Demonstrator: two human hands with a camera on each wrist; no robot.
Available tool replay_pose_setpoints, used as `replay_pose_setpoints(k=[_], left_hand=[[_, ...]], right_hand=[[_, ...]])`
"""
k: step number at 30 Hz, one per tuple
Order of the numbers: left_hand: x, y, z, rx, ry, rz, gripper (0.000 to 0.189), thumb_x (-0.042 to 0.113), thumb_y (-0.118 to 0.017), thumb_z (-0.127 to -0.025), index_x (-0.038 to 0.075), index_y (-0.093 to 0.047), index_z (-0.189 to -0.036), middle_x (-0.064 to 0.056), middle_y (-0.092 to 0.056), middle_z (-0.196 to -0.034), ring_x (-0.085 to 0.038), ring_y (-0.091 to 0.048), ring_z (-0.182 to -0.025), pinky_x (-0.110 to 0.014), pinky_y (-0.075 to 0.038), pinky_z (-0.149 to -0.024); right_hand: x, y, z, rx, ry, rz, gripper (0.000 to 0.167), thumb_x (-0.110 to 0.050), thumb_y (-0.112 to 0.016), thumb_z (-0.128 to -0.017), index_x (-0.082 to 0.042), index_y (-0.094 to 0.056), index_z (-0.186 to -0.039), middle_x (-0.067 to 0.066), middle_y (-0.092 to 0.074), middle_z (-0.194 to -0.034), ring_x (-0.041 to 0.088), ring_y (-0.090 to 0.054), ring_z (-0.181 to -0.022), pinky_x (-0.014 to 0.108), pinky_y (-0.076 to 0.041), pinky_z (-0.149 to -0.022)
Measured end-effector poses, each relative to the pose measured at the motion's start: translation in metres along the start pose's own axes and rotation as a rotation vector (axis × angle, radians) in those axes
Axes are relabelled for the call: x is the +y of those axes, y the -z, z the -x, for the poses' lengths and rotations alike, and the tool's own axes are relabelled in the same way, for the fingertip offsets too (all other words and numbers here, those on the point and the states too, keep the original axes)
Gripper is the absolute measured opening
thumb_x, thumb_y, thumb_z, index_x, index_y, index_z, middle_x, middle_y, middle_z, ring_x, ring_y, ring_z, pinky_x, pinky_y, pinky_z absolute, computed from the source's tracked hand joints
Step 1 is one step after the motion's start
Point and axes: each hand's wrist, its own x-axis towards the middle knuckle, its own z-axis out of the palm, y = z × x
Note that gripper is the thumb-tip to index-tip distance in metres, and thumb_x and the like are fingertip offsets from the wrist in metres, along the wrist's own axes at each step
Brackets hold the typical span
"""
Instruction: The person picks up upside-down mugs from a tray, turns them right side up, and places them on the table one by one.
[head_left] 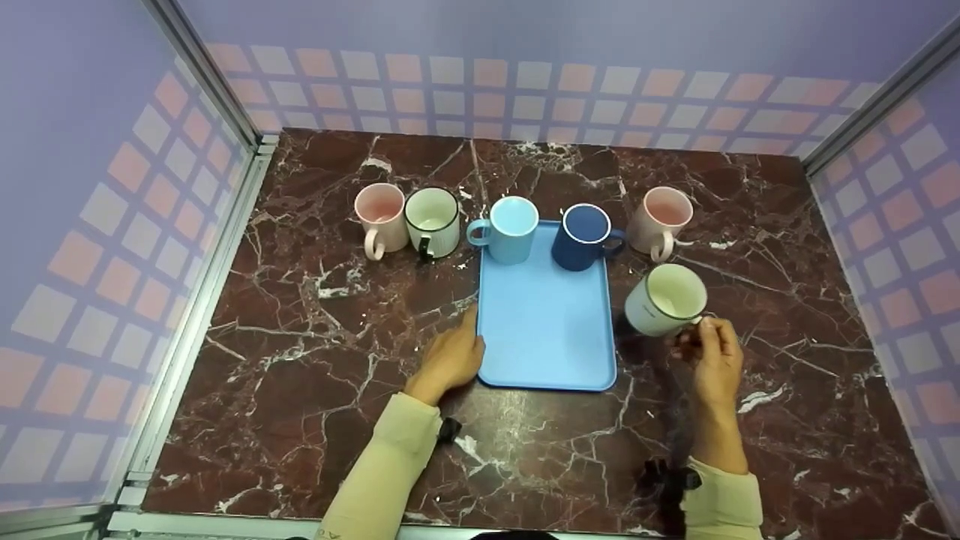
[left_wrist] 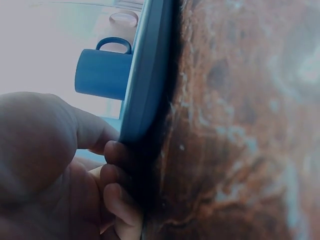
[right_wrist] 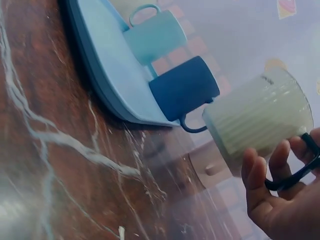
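Observation:
My right hand (head_left: 716, 364) grips the black handle of a ribbed white mug (head_left: 651, 311), which it holds off the table to the right of the tray. The mug is upright or nearly so, its pale inside facing the head camera. At the left edge of the blue tray (head_left: 544, 322), my left hand (head_left: 450, 358) pinches the rim; the left wrist view shows the thumb and curled fingers (left_wrist: 117, 197) at it. On the tray's far end stand a light blue mug (head_left: 511, 241) and a dark blue mug (head_left: 574, 251).
A pink mug (head_left: 386, 221) and another white mug with a black handle (head_left: 442, 236) stand left of the tray's far end. A second pink mug (head_left: 645, 225) stands to its right. Tiled-pattern walls (head_left: 525, 94) border the marbled table (head_left: 315, 420).

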Motion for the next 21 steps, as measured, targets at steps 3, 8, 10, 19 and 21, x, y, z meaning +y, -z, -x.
replay_pose_setpoints(k=[3,8,10,19,21], left_hand=[[0.0,0.0,0.0,0.007,-0.002,0.004,0.059,0.026,-0.048,-0.106,0.011,-0.033,-0.161,-0.019,-0.073,-0.088,-0.039,-0.068,-0.074,-0.056,-0.054,-0.074],[-0.001,0.0,0.0,0.004,-0.001,0.013,0.059,0.026,-0.048,-0.106,0.012,-0.033,-0.161,-0.02,-0.073,-0.09,-0.041,-0.069,-0.079,-0.057,-0.054,-0.076],[-0.001,0.0,0.0,0.003,0.002,0.017,0.059,0.026,-0.048,-0.106,0.012,-0.033,-0.161,-0.02,-0.073,-0.09,-0.041,-0.069,-0.079,-0.057,-0.054,-0.076],[-0.002,0.0,0.0,0.001,0.001,0.035,0.059,0.025,-0.048,-0.106,0.011,-0.033,-0.161,-0.02,-0.073,-0.092,-0.041,-0.07,-0.081,-0.057,-0.055,-0.078],[-0.001,0.001,0.001,0.002,-0.004,0.038,0.059,0.025,-0.048,-0.106,0.012,-0.032,-0.161,-0.021,-0.073,-0.095,-0.042,-0.07,-0.083,-0.058,-0.055,-0.079]], right_hand=[[-0.003,0.002,-0.004,0.056,-0.021,-0.024,0.023,-0.011,-0.049,-0.109,-0.005,-0.06,-0.09,0.006,-0.061,-0.079,0.019,-0.07,-0.063,0.023,-0.054,-0.053],[-0.006,0.006,-0.009,0.121,-0.049,-0.05,0.024,-0.011,-0.051,-0.109,-0.004,-0.059,-0.088,0.007,-0.059,-0.081,0.02,-0.072,-0.064,0.023,-0.054,-0.051],[-0.007,0.008,-0.01,0.143,-0.07,-0.064,0.023,-0.012,-0.052,-0.108,-0.004,-0.059,-0.088,0.007,-0.059,-0.081,0.02,-0.073,-0.065,0.023,-0.054,-0.051],[-0.009,0.014,-0.018,0.223,-0.174,-0.18,0.023,-0.018,-0.054,-0.108,-0.002,-0.055,-0.092,0.008,-0.058,-0.083,0.025,-0.076,-0.069,0.026,-0.057,-0.053],[-0.009,0.015,-0.02,0.227,-0.194,-0.18,0.023,-0.02,-0.053,-0.109,-0.002,-0.053,-0.095,0.009,-0.056,-0.088,0.026,-0.077,-0.071,0.027,-0.058,-0.055]])
